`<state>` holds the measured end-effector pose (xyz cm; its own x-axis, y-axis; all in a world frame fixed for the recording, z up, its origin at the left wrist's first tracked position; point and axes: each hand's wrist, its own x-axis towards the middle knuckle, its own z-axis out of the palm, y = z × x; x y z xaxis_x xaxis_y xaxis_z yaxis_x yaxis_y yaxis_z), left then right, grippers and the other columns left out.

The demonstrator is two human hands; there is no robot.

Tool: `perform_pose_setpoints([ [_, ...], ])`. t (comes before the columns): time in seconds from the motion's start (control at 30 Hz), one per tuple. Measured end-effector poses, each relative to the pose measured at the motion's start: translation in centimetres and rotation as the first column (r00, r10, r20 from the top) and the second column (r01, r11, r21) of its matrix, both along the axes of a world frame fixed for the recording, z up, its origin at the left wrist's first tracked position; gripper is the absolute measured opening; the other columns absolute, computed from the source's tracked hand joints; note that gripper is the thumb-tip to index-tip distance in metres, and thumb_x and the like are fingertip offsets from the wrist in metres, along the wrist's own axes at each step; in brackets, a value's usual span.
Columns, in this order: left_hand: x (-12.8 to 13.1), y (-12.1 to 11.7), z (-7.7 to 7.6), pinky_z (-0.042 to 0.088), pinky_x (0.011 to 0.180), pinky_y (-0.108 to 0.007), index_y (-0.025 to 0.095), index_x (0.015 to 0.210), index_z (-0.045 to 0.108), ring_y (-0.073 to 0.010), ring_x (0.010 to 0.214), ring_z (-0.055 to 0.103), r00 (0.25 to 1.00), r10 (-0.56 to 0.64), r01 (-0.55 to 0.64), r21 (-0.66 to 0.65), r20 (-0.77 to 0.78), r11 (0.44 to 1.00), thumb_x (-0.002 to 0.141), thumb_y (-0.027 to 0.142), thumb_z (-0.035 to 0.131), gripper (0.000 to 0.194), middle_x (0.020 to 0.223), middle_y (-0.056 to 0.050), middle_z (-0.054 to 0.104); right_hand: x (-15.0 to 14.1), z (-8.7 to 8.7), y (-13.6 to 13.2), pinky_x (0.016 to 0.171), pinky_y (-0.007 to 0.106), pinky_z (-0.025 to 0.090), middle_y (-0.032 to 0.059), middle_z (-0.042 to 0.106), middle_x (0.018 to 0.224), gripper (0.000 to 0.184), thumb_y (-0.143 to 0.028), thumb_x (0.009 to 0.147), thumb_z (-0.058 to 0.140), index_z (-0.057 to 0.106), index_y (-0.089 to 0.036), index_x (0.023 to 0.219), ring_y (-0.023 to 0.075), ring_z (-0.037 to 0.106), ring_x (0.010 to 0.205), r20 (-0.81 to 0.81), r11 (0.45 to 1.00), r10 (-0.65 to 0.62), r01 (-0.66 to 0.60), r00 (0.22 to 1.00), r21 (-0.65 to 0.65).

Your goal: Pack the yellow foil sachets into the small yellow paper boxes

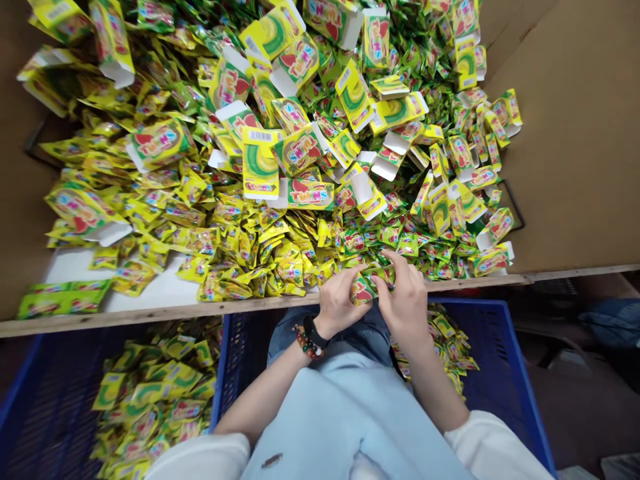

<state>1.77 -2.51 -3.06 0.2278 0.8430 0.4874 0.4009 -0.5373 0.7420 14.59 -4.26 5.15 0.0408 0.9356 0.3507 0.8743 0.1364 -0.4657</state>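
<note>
At the table's front edge my left hand [340,298] grips a small green candy box [361,289] printed with red fruit. My right hand [404,297] is closed over the other end, its thumb and forefinger around a green packet [379,273] at the box's end. How far the packet sits in the box is hidden by my fingers. Just beyond my hands lie yellow candy packets [285,257] on the left and green candy packets [445,257] on the right. Open-flapped yellow-green boxes [261,163] are strewn over the heap.
Brown board walls [575,147] bound the table on both sides. A wooden strip [165,315] runs along its front edge. Below stand a blue crate [520,373] at right and another at left with filled boxes [165,393]. A green packet strip [65,298] lies at the left corner.
</note>
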Motion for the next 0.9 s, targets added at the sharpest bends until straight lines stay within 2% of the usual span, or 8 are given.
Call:
perform_pose_setpoints([
  [0.1,0.0,0.0,-0.1,0.057,0.08,-0.035,0.019,0.13,0.049,-0.023,0.093,0.069,0.998,0.055,-0.055,0.007,0.023,0.998,0.077,0.026,0.063,0.055,0.111,-0.01,0.069,-0.6,0.1,0.4,0.082,0.039,0.043,0.009,0.07,0.102,0.032,-0.02,0.09,0.054,0.057,-0.021,0.122,0.0259,0.059,0.091,0.01,0.999,0.037,-0.037,0.999,-0.007],
  [0.3,0.0,-0.2,-0.3,0.056,0.086,-0.034,0.02,0.133,0.046,-0.0219,0.101,0.068,0.996,0.081,-0.081,0.003,0.034,0.997,0.079,0.03,0.063,0.058,0.117,-0.011,0.068,-1.1,-0.8,-0.1,0.097,0.044,0.032,0.0029,0.075,0.088,0.013,-0.024,0.089,0.062,0.065,-0.025,0.102,0.0245,0.062,0.102,-0.021,0.969,-0.022,0.026,1.0,0.246],
  [0.47,-0.1,-0.5,-0.7,0.055,0.087,-0.034,0.02,0.132,0.047,-0.0241,0.102,0.069,0.991,0.127,-0.126,-0.049,0.03,0.991,0.086,0.03,0.056,0.048,0.116,-0.012,0.068,-1.9,-1.9,-0.7,0.11,0.051,0.018,0.005,0.074,0.11,0.027,-0.018,0.098,0.042,0.064,-0.025,0.113,0.0227,0.058,0.123,-0.034,0.98,0.182,-0.178,0.983,0.091],
  [0.57,-0.3,-0.5,-1.1,0.056,0.085,-0.035,0.02,0.137,0.04,-0.0258,0.103,0.068,0.985,0.169,-0.167,-0.055,0.029,0.984,0.084,0.042,0.062,0.061,0.121,-0.014,0.065,-1.5,-2.2,-0.6,0.112,0.05,0.028,0.0089,0.06,0.137,0.041,-0.022,0.095,0.047,0.048,-0.027,0.136,0.0229,0.049,0.134,-0.398,0.984,0.176,-0.16,0.9,0.072],
  [0.63,-0.4,-0.5,-1.5,0.056,0.083,-0.036,0.022,0.135,0.038,-0.0252,0.104,0.067,0.985,0.165,-0.166,0.026,0.046,0.986,0.083,0.045,0.064,0.063,0.122,-0.013,0.064,-1.2,-2.6,-0.4,0.104,0.044,0.043,0.0125,0.051,0.145,0.06,-0.026,0.09,0.055,0.034,-0.026,0.146,0.0232,0.052,0.131,-0.646,0.994,0.105,-0.1,0.756,0.045],
  [0.73,-0.4,-0.4,-2.1,0.056,0.084,-0.038,0.025,0.125,0.039,-0.0245,0.108,0.065,0.996,0.085,-0.088,0.164,0.025,0.982,0.084,0.04,0.061,0.049,0.123,-0.012,0.062,-1.3,-3.4,0.0,0.092,0.038,0.055,0.0107,0.064,0.131,0.054,-0.027,0.087,0.056,0.047,-0.023,0.141,0.0228,0.065,0.113,-0.794,0.969,0.052,-0.224,0.606,-0.108],
  [0.8,-0.4,-0.5,-2.2,0.054,0.087,-0.042,0.024,0.124,0.036,-0.0259,0.113,0.063,0.997,0.058,-0.064,0.135,0.046,0.989,0.085,0.037,0.058,0.047,0.127,-0.014,0.058,-1.7,-3.8,0.0,0.094,0.04,0.055,0.0074,0.07,0.121,0.041,-0.028,0.089,0.053,0.062,-0.024,0.128,0.0226,0.068,0.109,-0.788,0.945,0.072,-0.295,0.612,-0.143],
  [0.9,-0.4,-0.5,-1.8,0.051,0.095,-0.044,0.02,0.132,0.032,-0.0277,0.12,0.058,0.994,0.078,-0.077,-0.011,0.071,0.997,0.087,0.036,0.055,0.054,0.132,-0.018,0.054,-2.6,-4.0,-0.4,0.101,0.045,0.051,0.0051,0.071,0.121,0.034,-0.029,0.085,0.062,0.07,-0.027,0.118,0.0255,0.065,0.115,-0.707,0.956,0.191,-0.291,0.681,-0.023],
])
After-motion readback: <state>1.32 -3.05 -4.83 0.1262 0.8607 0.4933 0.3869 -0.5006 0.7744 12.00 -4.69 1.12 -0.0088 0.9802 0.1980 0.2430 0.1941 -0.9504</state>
